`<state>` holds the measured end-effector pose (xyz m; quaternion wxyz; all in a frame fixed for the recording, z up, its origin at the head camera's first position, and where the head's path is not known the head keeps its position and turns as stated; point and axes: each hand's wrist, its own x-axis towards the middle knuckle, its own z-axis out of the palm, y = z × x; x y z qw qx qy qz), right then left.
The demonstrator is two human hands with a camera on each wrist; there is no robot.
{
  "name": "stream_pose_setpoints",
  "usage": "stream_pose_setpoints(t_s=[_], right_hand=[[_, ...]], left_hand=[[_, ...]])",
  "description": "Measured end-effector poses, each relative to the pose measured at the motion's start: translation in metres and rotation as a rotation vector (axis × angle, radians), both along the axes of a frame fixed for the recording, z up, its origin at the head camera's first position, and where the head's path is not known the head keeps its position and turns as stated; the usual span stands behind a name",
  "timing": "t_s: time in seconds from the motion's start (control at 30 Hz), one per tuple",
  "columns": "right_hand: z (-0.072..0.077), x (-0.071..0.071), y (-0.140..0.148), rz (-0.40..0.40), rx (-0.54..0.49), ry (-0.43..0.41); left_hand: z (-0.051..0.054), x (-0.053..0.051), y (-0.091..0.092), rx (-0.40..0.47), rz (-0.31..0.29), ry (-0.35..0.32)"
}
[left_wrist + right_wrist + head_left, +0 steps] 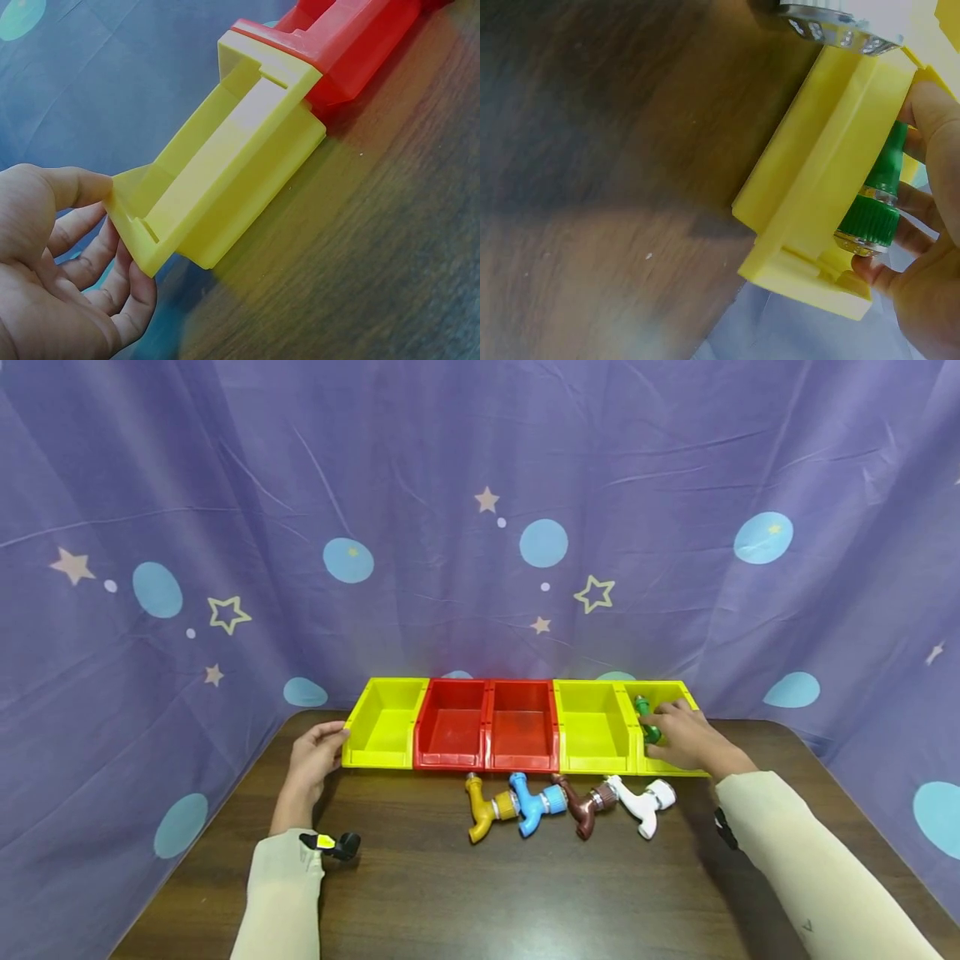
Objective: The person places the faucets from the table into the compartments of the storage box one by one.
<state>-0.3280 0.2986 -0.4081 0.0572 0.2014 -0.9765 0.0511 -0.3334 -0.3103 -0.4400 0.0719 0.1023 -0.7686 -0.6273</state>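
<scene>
At the row's left end, my left hand [309, 767] holds the side of a yellow bin [382, 731]; in the left wrist view its thumb and fingers [94, 259] pinch the bin's front corner [142, 225]. My right hand [692, 742] reaches into the rightmost yellow bin [667, 767], its fingers around a green tap [649, 732]. The right wrist view has the green tap [881, 184] inside the bin [821, 172], with fingers behind it and a fingertip at its ribbed end. The palm side of the right hand [937, 292] faces the tap.
Between the end bins stand two red bins [453, 731] [522, 727] and another yellow bin [592, 735]. Before them on the table [487, 893] lie a yellow tap [483, 810], blue tap [534, 806], brown tap [585, 807] and white tap [645, 806]. A patterned curtain [450, 468] hangs behind.
</scene>
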Motion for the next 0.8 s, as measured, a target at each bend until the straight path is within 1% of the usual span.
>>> stream_pose_setpoints(t_s=[0.07,0.23,0.37,0.63,0.8], right_hand=[[0.001,-0.002,-0.001,-0.006,0.017,-0.010],[0.006,-0.005,-0.007,-0.028,0.055,-0.076],[0.007,-0.007,-0.010,-0.041,0.057,-0.116],[-0.001,-0.013,-0.011,-0.067,0.056,-0.154],[-0.005,-0.018,-0.011,-0.087,0.059,-0.176]], left_hand=[[0.000,0.000,0.000,0.004,0.001,0.000],[0.000,-0.001,0.000,0.008,0.005,-0.002],[0.000,-0.002,0.000,0.006,0.008,-0.002],[0.001,0.001,0.001,-0.006,-0.007,0.002],[0.001,0.001,0.001,-0.013,-0.001,0.006]])
